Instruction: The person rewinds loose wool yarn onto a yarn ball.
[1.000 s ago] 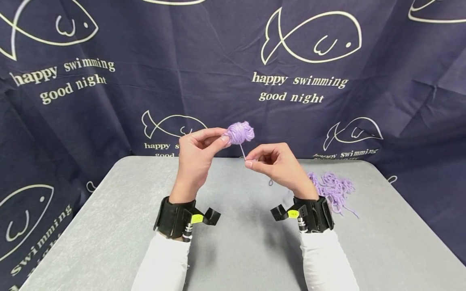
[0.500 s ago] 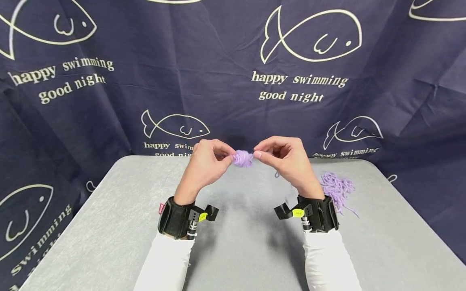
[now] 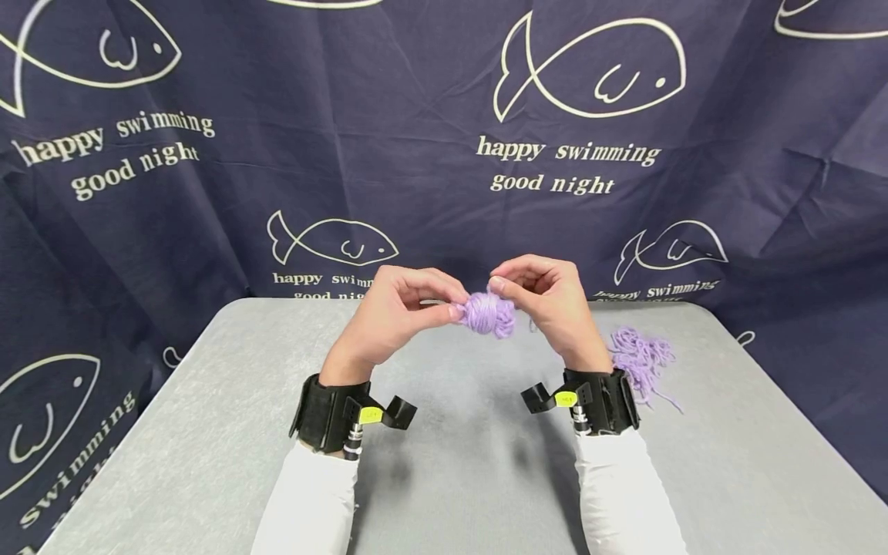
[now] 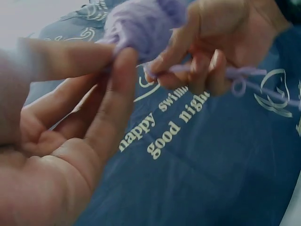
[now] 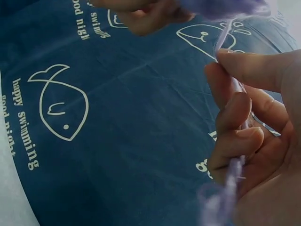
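A small ball of lilac yarn (image 3: 489, 314) hangs in the air above the far part of the grey table (image 3: 451, 455). My left hand (image 3: 398, 312) pinches the ball (image 4: 141, 26) between thumb and fingers from the left. My right hand (image 3: 548, 301) is at the ball's upper right and pinches the loose yarn strand (image 5: 233, 181), which runs through its curled fingers and up to the ball (image 5: 221, 7). Both wrists wear black straps.
A loose tangle of lilac yarn (image 3: 641, 361) lies on the table at the right, behind my right wrist. A dark blue cloth (image 3: 444, 139) with white fish drawings and writing hangs behind the table and drapes down its sides.
A second ago the left hand held the ball higher, with the right hand lower and pulling the strand. Since then, the ball has come down and the hands have closed in together around it.
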`<state>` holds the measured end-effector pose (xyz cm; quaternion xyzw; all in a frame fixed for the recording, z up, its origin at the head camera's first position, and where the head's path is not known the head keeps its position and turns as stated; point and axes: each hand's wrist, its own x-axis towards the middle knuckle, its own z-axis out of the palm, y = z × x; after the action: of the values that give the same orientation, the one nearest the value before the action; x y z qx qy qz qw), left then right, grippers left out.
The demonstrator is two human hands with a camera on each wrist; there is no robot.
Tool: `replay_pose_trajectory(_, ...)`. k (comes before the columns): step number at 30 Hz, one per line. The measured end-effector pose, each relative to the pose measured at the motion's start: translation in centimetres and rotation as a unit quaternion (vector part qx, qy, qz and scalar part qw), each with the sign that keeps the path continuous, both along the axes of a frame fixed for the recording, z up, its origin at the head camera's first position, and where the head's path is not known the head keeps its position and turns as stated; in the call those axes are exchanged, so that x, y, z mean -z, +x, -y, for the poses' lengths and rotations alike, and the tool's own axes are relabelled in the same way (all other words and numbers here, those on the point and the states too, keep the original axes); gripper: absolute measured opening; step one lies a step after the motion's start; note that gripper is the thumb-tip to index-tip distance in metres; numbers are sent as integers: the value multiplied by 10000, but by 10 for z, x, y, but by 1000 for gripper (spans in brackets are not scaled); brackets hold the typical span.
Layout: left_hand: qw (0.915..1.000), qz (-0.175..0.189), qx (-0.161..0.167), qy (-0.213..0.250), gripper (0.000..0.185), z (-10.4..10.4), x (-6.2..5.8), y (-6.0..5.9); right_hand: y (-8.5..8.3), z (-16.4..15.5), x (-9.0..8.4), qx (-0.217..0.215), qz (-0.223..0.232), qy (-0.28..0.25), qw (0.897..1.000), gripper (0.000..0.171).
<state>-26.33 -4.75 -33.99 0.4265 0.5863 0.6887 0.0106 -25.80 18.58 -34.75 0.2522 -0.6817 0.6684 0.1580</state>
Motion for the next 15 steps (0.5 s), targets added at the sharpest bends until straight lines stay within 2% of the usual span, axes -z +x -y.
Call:
replay_pose_trajectory(5,9933,419,-172,1064,30,-3,0,1,-1,6,3,-213,33,153,9997,24)
replay_pose_trajectory(10,9802,773,-480,1758,32,-10,-1,1,1,14,3,-147,61,595,9981,11)
replay_pose_trajectory(13,9711,916,-960,1985,29,-13,-2,1,2,17,2,-167,-4,726,9972,7)
replay_pose_trajectory(15,9645,877,-1440,2032,21,-14,-2,1,3,19,2,-172,-68,800,9966,7)
